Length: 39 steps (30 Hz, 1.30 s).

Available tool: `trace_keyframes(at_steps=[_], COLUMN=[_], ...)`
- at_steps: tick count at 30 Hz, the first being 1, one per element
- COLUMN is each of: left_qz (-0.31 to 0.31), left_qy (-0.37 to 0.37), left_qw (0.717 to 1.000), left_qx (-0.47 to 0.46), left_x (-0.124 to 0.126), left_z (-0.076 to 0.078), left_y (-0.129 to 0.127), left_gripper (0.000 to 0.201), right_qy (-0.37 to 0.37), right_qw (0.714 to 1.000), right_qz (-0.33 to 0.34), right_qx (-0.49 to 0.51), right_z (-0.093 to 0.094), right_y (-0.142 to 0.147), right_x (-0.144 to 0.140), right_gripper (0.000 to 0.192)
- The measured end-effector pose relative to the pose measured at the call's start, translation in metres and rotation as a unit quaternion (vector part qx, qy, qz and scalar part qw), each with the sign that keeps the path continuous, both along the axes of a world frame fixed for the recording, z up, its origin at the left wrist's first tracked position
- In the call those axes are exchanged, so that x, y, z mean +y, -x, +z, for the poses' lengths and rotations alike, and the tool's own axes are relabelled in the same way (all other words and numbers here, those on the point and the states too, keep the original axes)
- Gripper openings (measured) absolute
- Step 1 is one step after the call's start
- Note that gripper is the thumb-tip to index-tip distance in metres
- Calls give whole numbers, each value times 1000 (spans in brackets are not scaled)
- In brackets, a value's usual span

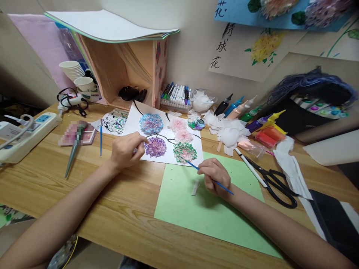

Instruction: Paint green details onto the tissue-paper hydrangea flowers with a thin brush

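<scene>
In the middle of the frame my right hand (214,175) has its grip closed around a thin blue paintbrush (209,177). The brush tip touches the green and pink paper flower (184,151) at the lower right of the white sheet (168,157). My right hand rests on the green paper (196,213), which lies on the wooden bench (98,194), and a small white scrap (195,188) lies just beside this hand.

My left hand (126,149) is a little left of centre, at the lower left edge of the white sheet. Its fingers are curled and pinched close to the purple flower (155,146); what they pinch, I cannot tell. Above it on the sheet there is a blue flower (151,123).

To the right, black scissors (276,183) lie on the bench near the green paper. At the left, a second blue brush (101,140) lies apart from my hands.
</scene>
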<state>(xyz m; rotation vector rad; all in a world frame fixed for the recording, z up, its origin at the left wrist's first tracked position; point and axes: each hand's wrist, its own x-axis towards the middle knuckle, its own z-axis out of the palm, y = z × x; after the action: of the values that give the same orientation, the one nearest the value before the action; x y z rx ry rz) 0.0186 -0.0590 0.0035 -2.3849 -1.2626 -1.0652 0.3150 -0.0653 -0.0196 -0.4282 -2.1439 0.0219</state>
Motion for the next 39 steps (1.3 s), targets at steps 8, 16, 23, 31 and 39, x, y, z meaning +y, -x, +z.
trace_keyframes(at_steps=[8, 16, 23, 31, 39], left_qz=[-10, -19, -22, -1, 13], left_qy=[-1, 2, 11, 21, 34], left_qw=[1000, 1000, 1000, 1000, 999], left_qx=[-5, -9, -1, -6, -7], left_x=[1, 1, 1, 3, 3], left_z=[0, 0, -2, -2, -2], left_y=[1, 1, 4, 8, 10], left_gripper=[21, 20, 20, 21, 21], right_qy=[-10, 34, 211, 285, 315], right_qw=[1000, 991, 938, 926, 920], right_qz=[-7, -57, -228, -221, -199], right_qx=[10, 113, 152, 115, 123], right_z=[2, 3, 2, -15, -16], right_y=[1, -12, -20, -22, -24], right_x=[0, 16, 78, 91, 96], right_gripper=[23, 20, 19, 25, 26])
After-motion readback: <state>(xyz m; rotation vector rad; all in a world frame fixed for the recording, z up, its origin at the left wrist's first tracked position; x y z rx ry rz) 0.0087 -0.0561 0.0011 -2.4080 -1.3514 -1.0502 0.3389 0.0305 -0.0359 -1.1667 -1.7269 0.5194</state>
